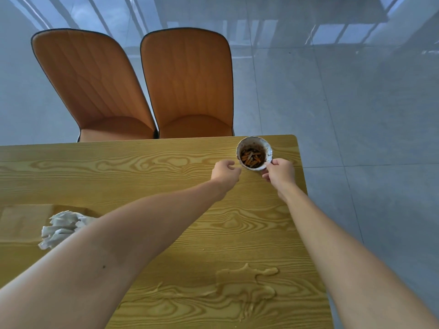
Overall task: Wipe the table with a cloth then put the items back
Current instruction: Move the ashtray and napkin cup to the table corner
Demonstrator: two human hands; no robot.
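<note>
**Two hands at a bowl near the far right corner of a wooden table**

The tiled floor [356, 103], grey and glossy, fills the upper and right parts of the view. A wooden table [166, 167] with yellow, strongly figured grain occupies the lower half; its rounded far right corner lies just beyond the bowl. A shallow puddle of clear liquid [247, 281] spreads over the near right part of the tabletop. Two orange upholstered chairs, the left chair [92, 84] and the right chair [187, 79], stand side by side at the far edge, touching or nearly so.

A crumpled white cloth [61, 227] lies on the left part of the table, partly hidden behind the left forearm and well apart from the bowl. It appears to rest on a flat brown sheet or mat [21, 222], though the edges are too faint to be sure.

The right hand [281, 173] grips the near right rim of a small white scalloped bowl [267, 148]: thumb on top of the rim, remaining fingers curled beneath. The left hand [225, 172] sits just left of the bowl, fingers loosely curled and holding nothing, its fingertips close to the wall but not clearly touching. The bowl holds orange and pale stubs, probably cigarette ends [252, 157].
</note>
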